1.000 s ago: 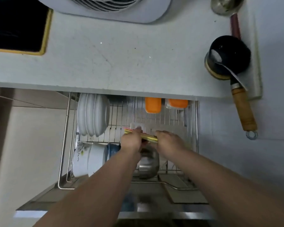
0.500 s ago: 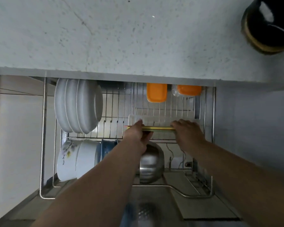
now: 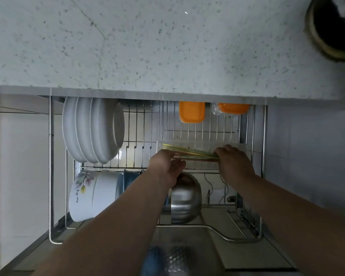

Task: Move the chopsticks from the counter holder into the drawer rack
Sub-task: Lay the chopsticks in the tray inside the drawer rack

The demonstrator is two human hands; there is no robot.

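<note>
A bundle of yellow-green chopsticks (image 3: 189, 151) lies level inside a clear plastic tray (image 3: 199, 145) on the wire drawer rack (image 3: 264, 166), below the counter edge. My right hand (image 3: 234, 163) is closed on the right end of the bundle. My left hand (image 3: 165, 167) sits at the bundle's left end, fingers loosely spread and palm turned up; whether it still touches the chopsticks is unclear. The counter holder is out of view.
White plates (image 3: 92, 130) stand at the rack's left. White and blue bowls (image 3: 96, 194) and a steel bowl (image 3: 185, 200) sit nearer me. Two orange-lidded containers (image 3: 191, 112) are at the back. A dark pot (image 3: 333, 26) rests on the speckled counter (image 3: 147, 46).
The chopsticks have gone from held above the rack to lying in the clear tray. My left hand has loosened and slipped back. The view has moved closer to the drawer.
</note>
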